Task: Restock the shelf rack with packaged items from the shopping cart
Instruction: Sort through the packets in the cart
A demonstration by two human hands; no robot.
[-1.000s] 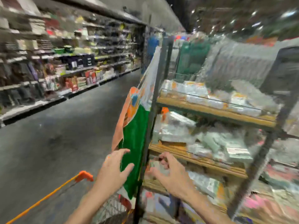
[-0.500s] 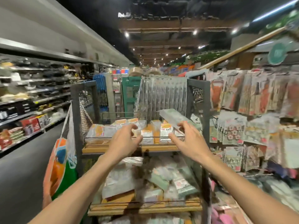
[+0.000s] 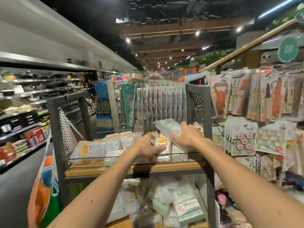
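Note:
A dark metal shelf rack (image 3: 199, 102) with wooden shelves stands in front of me. Its top shelf (image 3: 102, 170) carries rows of orange-and-white packets (image 3: 113, 142) behind a wire rail. My right hand (image 3: 189, 136) is shut on a flat pale green packet (image 3: 166, 127), held tilted above the right end of that shelf. My left hand (image 3: 146, 145) hovers over the packets near the shelf's middle, fingers spread and curled, touching the row. The shopping cart is out of view.
A green and orange bag (image 3: 44, 195) hangs on the rack's left side. The lower shelf holds piled clear and green packets (image 3: 164, 199). Hanging packaged goods (image 3: 256, 102) fill the wall to the right. An aisle floor (image 3: 14, 186) and store shelving (image 3: 24, 112) lie to the left.
A second ago my hands were low at a lower shelf beside the bag. They rose to the top shelf; the right hand carries the green packet, and both have moved closer together.

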